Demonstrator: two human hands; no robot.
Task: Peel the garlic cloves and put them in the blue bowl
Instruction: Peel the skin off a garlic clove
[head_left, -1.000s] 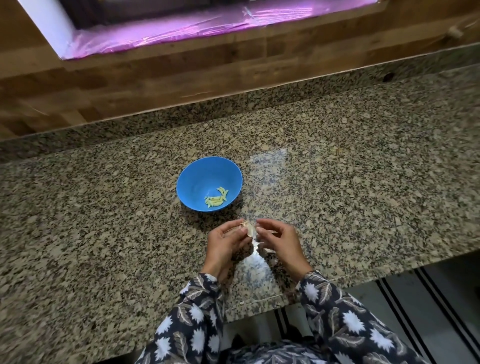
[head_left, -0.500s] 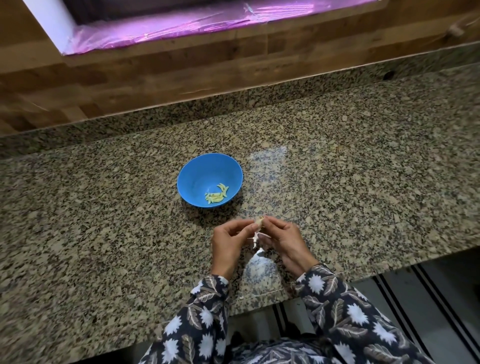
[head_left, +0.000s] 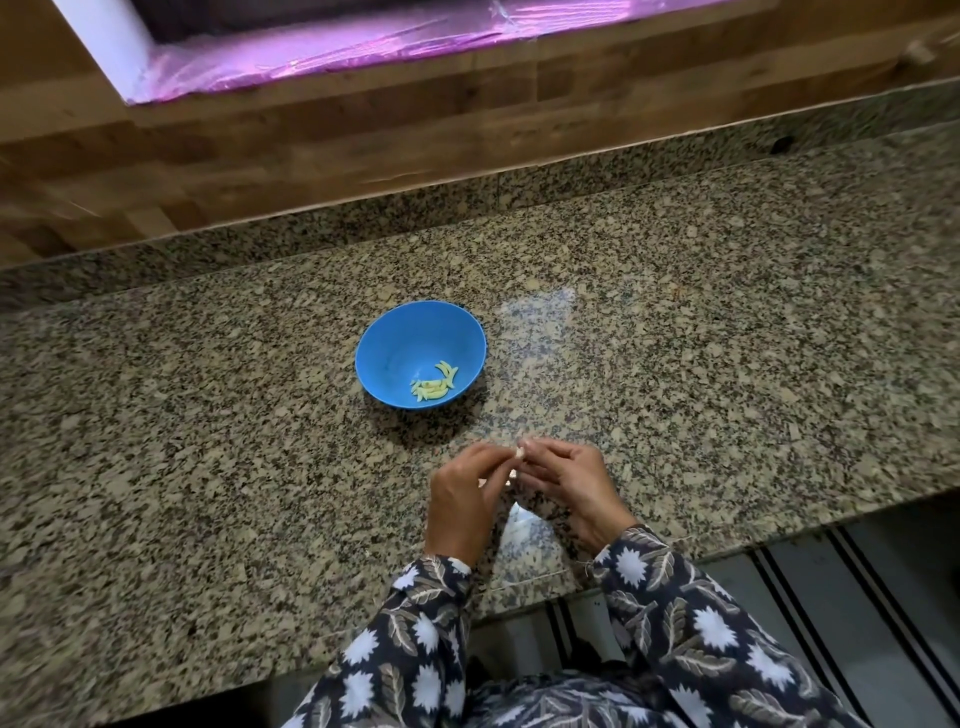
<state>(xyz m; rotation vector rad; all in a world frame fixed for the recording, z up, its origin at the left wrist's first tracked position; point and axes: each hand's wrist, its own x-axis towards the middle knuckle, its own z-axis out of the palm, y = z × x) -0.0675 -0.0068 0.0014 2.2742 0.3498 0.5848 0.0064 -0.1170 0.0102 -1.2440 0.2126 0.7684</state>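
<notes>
Pinching one small, whitish garlic clove (head_left: 519, 451) between curled fingers, the left hand (head_left: 462, 499) and right hand (head_left: 571, 483) meet over the speckled granite worktop (head_left: 727, 338), near its front edge. Blur hides the state of the clove's skin. Beyond the hands stands one blue bowl (head_left: 374, 338), holding a small heap of pale yellow peeled cloves (head_left: 434, 385) that are too bunched to count.

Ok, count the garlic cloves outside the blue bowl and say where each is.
1. The garlic clove is pinched between left hand and right hand, over the counter on the near side of the blue bowl. Others may hide behind the hands.
</notes>
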